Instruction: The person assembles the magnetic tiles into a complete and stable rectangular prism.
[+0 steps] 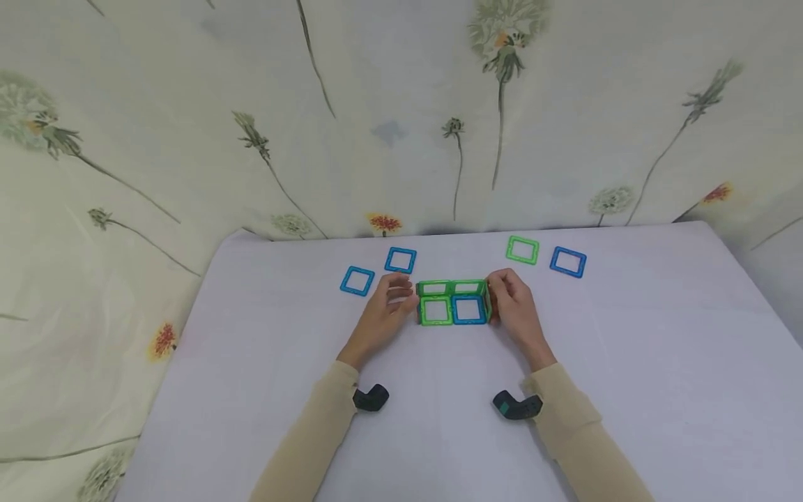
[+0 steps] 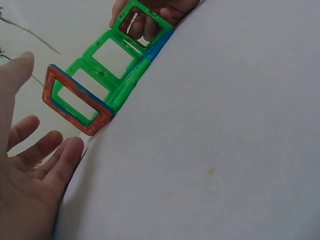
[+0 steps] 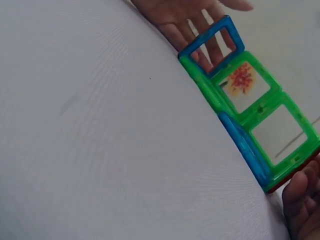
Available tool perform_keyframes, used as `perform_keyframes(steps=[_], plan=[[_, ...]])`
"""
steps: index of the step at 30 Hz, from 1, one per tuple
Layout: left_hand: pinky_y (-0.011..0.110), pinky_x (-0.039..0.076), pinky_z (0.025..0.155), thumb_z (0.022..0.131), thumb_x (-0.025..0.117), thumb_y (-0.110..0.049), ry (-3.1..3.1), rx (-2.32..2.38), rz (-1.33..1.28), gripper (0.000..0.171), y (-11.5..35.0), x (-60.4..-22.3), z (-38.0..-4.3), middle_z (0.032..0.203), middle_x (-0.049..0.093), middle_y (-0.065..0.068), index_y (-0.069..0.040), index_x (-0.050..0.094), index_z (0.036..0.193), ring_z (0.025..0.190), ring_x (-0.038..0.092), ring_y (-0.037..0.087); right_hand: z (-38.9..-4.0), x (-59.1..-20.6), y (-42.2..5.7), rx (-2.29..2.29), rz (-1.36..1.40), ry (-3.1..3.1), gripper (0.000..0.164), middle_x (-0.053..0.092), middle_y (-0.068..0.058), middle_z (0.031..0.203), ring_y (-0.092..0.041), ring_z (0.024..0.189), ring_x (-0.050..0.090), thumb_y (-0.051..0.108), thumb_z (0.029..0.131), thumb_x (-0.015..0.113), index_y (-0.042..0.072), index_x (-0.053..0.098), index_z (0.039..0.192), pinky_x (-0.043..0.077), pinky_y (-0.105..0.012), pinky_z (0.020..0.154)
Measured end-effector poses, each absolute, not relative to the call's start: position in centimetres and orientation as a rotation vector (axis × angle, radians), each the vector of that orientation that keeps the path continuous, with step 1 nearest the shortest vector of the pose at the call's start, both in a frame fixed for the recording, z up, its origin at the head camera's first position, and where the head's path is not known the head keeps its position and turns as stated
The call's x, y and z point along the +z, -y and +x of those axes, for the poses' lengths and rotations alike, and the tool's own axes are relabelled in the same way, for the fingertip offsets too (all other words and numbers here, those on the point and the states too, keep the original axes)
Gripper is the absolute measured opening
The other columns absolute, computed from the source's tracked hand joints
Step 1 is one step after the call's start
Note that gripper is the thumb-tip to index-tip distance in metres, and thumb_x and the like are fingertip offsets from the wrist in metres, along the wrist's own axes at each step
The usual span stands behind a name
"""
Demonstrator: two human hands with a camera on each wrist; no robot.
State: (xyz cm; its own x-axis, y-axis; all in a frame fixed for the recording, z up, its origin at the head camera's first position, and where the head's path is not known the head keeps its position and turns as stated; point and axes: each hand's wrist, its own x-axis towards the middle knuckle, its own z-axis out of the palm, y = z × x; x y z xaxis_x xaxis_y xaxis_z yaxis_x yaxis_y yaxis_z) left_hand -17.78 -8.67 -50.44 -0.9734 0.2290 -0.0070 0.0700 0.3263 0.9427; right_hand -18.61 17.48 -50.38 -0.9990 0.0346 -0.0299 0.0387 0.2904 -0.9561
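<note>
white-topped table point(image 1: 439, 390) | joined green-and-blue tiles point(image 1: 452, 311), centre | two blue tiles point(image 1: 354, 291), left | green tile point(image 1: 521, 260), blue tile point(image 1: 566, 271), right

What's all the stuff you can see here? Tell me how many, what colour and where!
Flat joined squares: 2, one green, one blue, side by side between the hands.
Back squares: 2, green, standing along the flat ones' far edge.
Left end square: 1, blue inside, orange-red outside, standing.
Right end square: 1, green inside, red outside, standing.
Loose blue squares: 3, blue, two at far left, one at far right.
Loose green square: 1, green, at far right.
Table: 1, whitish, underneath.
Flowered backdrop: 1, pale, behind the table.
Wrist devices: 2, dark, at the wrists.
Sleeves: 2, beige, on the arms.
Left hand: 1, bare, near the left end.
Right hand: 1, bare, at the right end.
</note>
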Motion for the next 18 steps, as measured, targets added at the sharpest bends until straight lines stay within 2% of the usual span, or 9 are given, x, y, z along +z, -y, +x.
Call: perform_keyframes(steps=[4, 8, 12, 18], plan=[[0.023, 0.049, 0.094, 0.086, 0.064, -0.047, -2.464, 1.744, 0.332, 0.045, 9.4, -50.8, -17.3, 0.121, 0.054, -0.003, -0.021, 0.048, 0.119, 0.109, 0.056, 0.009, -18.1, -49.2, -17.3, -1.934, 0.057, -2.488, 0.033, 0.048, -0.004, 0.069, -0.017, 0.052, 0.048, 0.039, 0.1, 0.042, 0.008, 0.052, 0.105, 0.047, -0.032, 0.046], [0.02, 0.051, 0.081, 0.084, 0.068, -0.042, -2.527, 1.649, 0.427, 0.038, 9.9, -50.8, -16.8, 0.111, 0.058, -0.003, -0.023, 0.054, 0.114, 0.094, 0.058, 0.008, -17.4, -47.5, -17.3, -2.021, 0.072, -2.425, 0.029, 0.048, -0.006, 0.069, -0.017, 0.053, 0.049, 0.024, 0.101, 0.044, -0.003, 0.05, 0.106, 0.048, -0.032, 0.046], [0.02, 0.048, 0.072, 0.083, 0.071, -0.038, -2.597, 1.517, 0.573, 0.033, 10.0, -51.1, -16.7, 0.101, 0.059, -0.007, -0.024, 0.061, 0.112, 0.085, 0.054, 0.007, -17.3, -47.4, -18.1, -2.053, 0.14, -2.398, 0.032, 0.048, -0.006, 0.069, -0.018, 0.053, 0.049, 0.025, 0.1, 0.046, -0.006, 0.05, 0.105, 0.049, -0.03, 0.047], [0.02, 0.048, 0.073, 0.083, 0.071, -0.034, -2.624, 1.454, 0.692, 0.028, 10.1, -51.3, -16.6, 0.1, 0.061, -0.012, -0.023, 0.066, 0.109, 0.084, 0.053, 0.006, -17.4, -48.0, -19.4, -2.056, 0.135, -2.447, 0.031, 0.049, -0.009, 0.07, -0.018, 0.055, 0.05, 0.024, 0.099, 0.048, -0.007, 0.051, 0.103, 0.049, -0.028, 0.048]])
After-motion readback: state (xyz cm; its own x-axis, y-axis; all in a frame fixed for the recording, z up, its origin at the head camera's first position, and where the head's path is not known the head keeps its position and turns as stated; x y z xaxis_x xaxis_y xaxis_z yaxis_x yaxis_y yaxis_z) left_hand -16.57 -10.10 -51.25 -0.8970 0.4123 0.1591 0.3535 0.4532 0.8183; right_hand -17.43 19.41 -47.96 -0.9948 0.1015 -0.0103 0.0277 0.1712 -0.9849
